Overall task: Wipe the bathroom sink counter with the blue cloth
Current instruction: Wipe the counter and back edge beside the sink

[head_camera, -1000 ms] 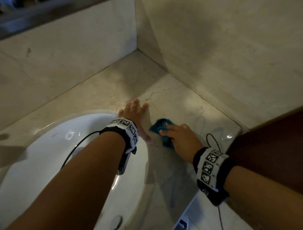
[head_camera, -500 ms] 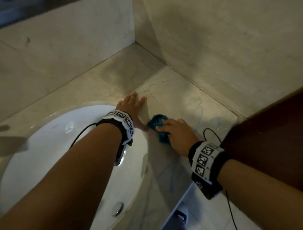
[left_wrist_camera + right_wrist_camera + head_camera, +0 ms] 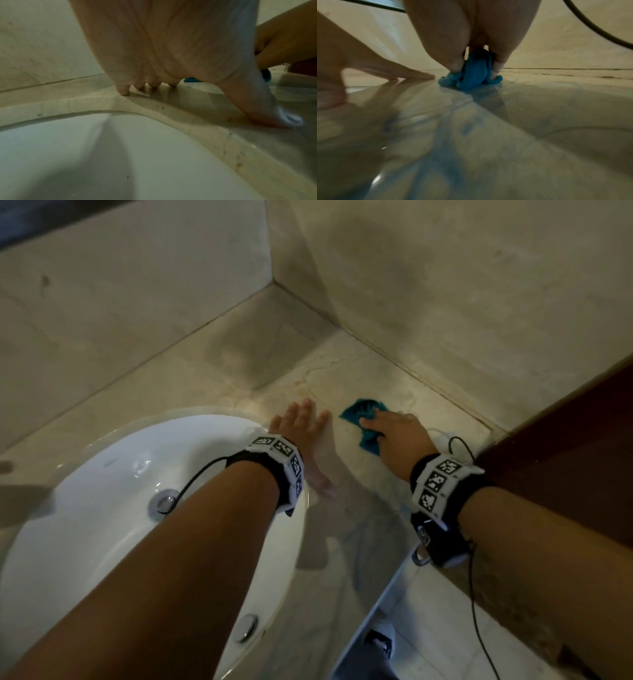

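Nearest to us, our two forearms reach forward, each with a black wrist band [image 3: 442,484] that carries white square markers. Under our left forearm lies the white sink basin [image 3: 85,529], with its metal drain [image 3: 163,503] in the bottom.

Just past the rim of the basin, our left hand [image 3: 308,440] rests on the marble counter [image 3: 359,364]. Its fingers are straight and spread, the fingertips [image 3: 123,91] and the thumb touch the stone, and it holds nothing.

A little to the right, our right hand [image 3: 394,433] presses the blue cloth [image 3: 364,421] down on the counter. The thumb and the fingers [image 3: 496,67] are curled around the bunched cloth and pinch it from both sides. The cloth lies on the counter between the sink and the right wall, near the left hand but apart from it. The stone close to the cloth looks shiny and wet.

Farther away, the counter ends in a corner where two marble walls [image 3: 445,285] meet.
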Motion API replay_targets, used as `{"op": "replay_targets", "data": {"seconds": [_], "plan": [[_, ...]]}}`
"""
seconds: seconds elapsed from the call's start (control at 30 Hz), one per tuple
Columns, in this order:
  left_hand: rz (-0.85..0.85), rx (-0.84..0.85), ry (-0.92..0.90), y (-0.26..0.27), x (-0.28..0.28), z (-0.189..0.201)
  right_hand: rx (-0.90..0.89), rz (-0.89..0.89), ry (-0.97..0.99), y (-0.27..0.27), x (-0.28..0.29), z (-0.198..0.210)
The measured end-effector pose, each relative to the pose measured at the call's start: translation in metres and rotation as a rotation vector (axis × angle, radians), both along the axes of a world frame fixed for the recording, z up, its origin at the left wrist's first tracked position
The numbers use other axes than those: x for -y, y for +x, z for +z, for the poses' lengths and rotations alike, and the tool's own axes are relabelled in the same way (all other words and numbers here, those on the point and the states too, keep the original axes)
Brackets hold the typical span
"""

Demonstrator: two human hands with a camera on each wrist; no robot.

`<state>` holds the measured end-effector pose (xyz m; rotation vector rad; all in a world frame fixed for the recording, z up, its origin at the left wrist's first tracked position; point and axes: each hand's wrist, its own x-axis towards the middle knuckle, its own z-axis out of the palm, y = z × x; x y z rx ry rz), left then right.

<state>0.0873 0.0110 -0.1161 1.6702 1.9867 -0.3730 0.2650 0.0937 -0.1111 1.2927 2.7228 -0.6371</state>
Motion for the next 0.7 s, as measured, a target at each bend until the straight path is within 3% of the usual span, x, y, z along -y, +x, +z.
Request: {"op": "replay_targets", "data": {"seconds": [0.13, 0.23, 0.43, 0.63, 0.7], "plan": [[0.013, -0.018, 0.010, 0.001, -0.003, -0.001, -0.027, 0.072, -0.005, 0.010, 0.027, 0.008], [0.036, -0.004, 0.020, 0.000, -0.002, -0.003, -0.036, 0.100, -0.040, 0.015, 0.013, 0.009], [0.046, -0.017, 0.019, 0.002, -0.006, -0.006, -0.113, -0.216, 0.020, 0.012, -0.022, 0.005], [0.049, -0.025, 0.014, 0.001, -0.004, -0.009, -0.049, 0.045, 0.011, 0.017, -0.013, 0.000], [0.059, -0.011, 0.021, 0.002, -0.005, -0.007, -0.033, 0.056, 0.004, 0.019, -0.024, 0.001]]}}
